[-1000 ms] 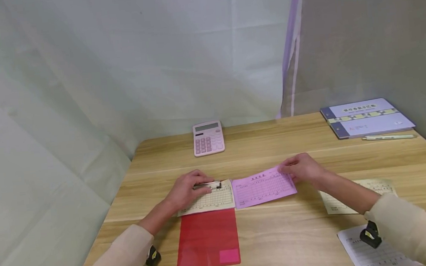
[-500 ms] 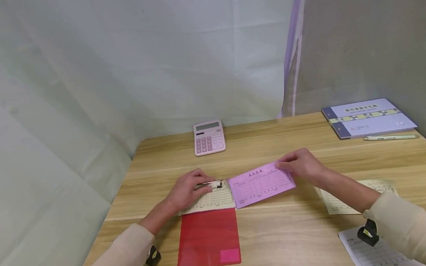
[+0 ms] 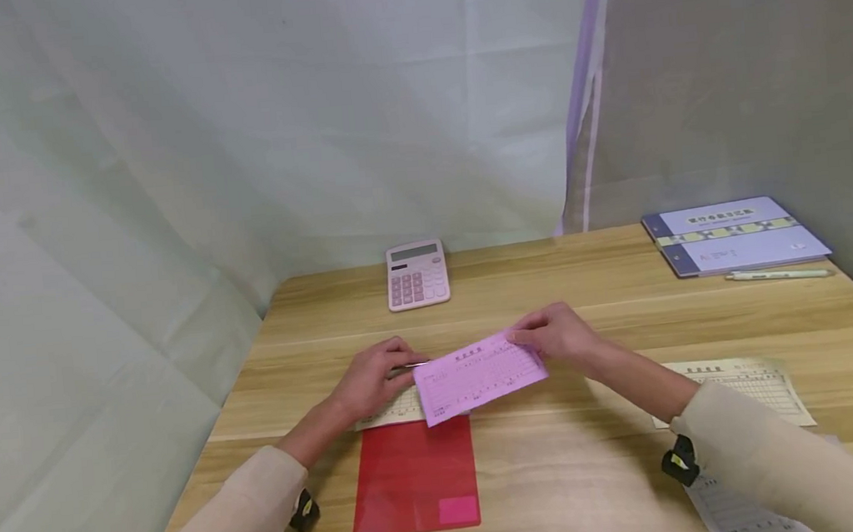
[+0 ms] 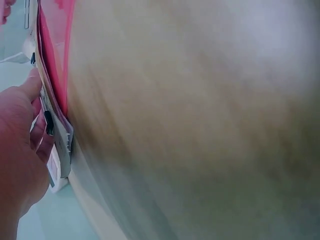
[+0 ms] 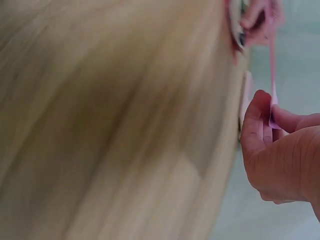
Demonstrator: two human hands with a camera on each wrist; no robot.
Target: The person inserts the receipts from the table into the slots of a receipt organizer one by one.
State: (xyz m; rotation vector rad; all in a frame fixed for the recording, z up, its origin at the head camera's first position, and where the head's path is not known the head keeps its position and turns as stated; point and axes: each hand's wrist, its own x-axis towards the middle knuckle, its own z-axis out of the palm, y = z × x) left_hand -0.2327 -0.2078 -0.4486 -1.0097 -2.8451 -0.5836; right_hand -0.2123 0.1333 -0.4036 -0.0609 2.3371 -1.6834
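Note:
At the top of a small red clipboard (image 3: 411, 478), my left hand (image 3: 370, 381) pinches the metal clip (image 4: 48, 122), with thumb above and fingers below in the left wrist view. Pale yellow printed forms (image 3: 393, 411) lie on the board's upper half. My right hand (image 3: 561, 335) pinches a pink printed form (image 3: 481, 380) by its upper right corner, between thumb and fingers. The pink form is raised and tilted, its left end overlapping the yellow forms and hiding most of the clip in the head view.
A pink calculator (image 3: 417, 275) lies at the back of the wooden table (image 3: 563, 472). Back right are a blue-and-white account book (image 3: 740, 243) and a pen (image 3: 779, 274). Under the right forearm lie a loose yellow form (image 3: 763, 390) and a white form (image 3: 739, 509), partly covered.
My right hand has lifted the pink form and carried it left, from beside the yellow forms to over them. My left hand has stayed at the clip.

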